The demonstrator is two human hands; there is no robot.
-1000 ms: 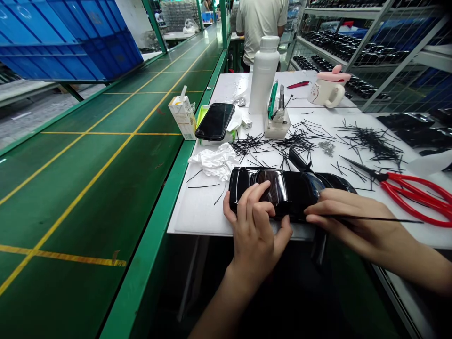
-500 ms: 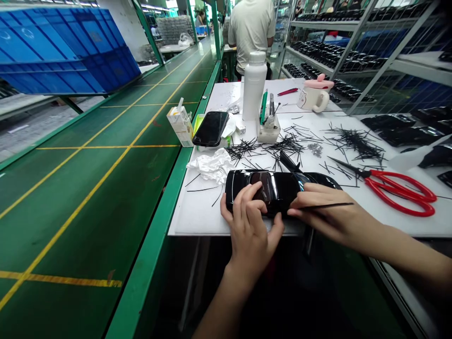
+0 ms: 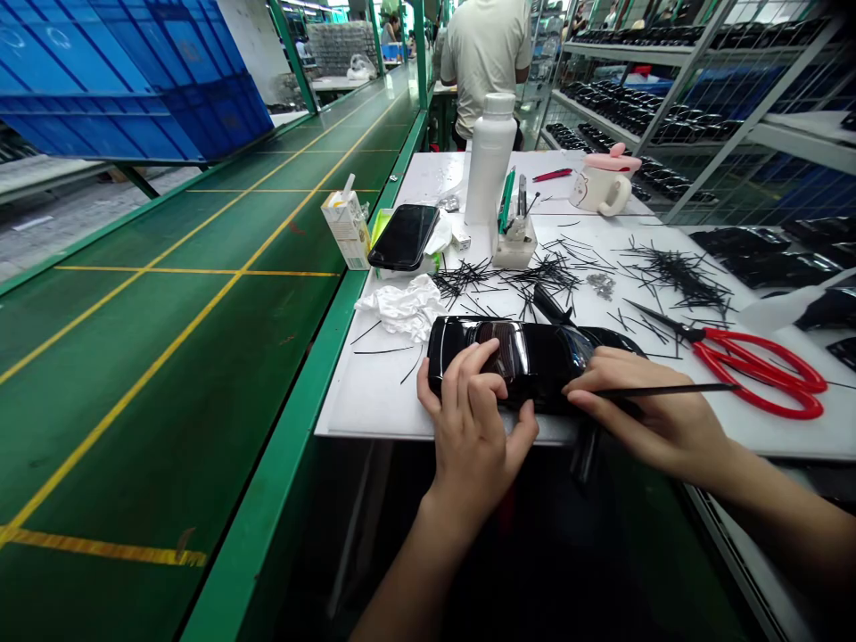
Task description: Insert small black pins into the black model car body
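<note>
A glossy black model car (image 3: pixel 549 358) lies at the front edge of the white work table, one door standing out at its far side and another at its near side. My left hand (image 3: pixel 472 419) grips its left end, fingers over the roof and thumb along the near side. At the car's right part, my right hand (image 3: pixel 652 412) pinches a thin black stick or strip (image 3: pixel 682 390) that points to the right. The fingertips hide the stick's left end. Whether it touches the car I cannot tell.
Red-handled scissors (image 3: pixel 762 366) lie to the right. Cut black strips (image 3: pixel 548 272) are scattered behind the car, near crumpled tissue (image 3: pixel 405 308), a phone (image 3: pixel 405 236), a white bottle (image 3: pixel 491 160) and a lidded mug (image 3: pixel 602 183). A green conveyor (image 3: pixel 201 339) runs along the left.
My right hand has shifted to the right along the car, and more of the thin black stick shows. My left hand keeps its hold on the car. The view has moved slightly.
</note>
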